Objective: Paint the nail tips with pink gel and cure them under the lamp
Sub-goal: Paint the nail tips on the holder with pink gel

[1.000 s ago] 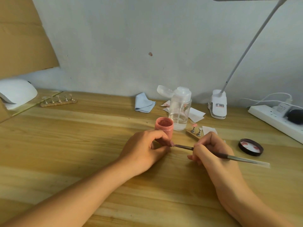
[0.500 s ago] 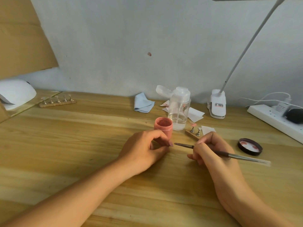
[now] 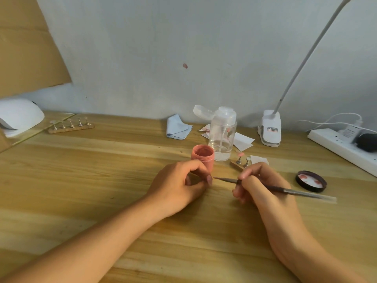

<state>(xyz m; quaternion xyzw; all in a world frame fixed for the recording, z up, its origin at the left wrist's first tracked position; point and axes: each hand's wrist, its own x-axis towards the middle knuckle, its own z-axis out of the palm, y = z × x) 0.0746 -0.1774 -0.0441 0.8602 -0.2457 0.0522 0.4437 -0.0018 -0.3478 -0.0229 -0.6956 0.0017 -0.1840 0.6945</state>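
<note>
Well left of the pink gel jar (image 3: 203,158) the curing lamp (image 3: 19,117) sits apart, so I judge this to be the painting step. Just in front of the jar, the left hand (image 3: 177,186) pinches its grip narrow on what seems a small nail tip (image 3: 209,179), mostly hidden. Right of the jar the right hand (image 3: 263,188) holds the brush (image 3: 295,192) in a pen grip, its long axis near level over the desk (image 3: 102,180); the bristles point left, just short of the tip, the handle trails toward the lid (image 3: 311,180), and next comes a light, steady stroke.
</note>
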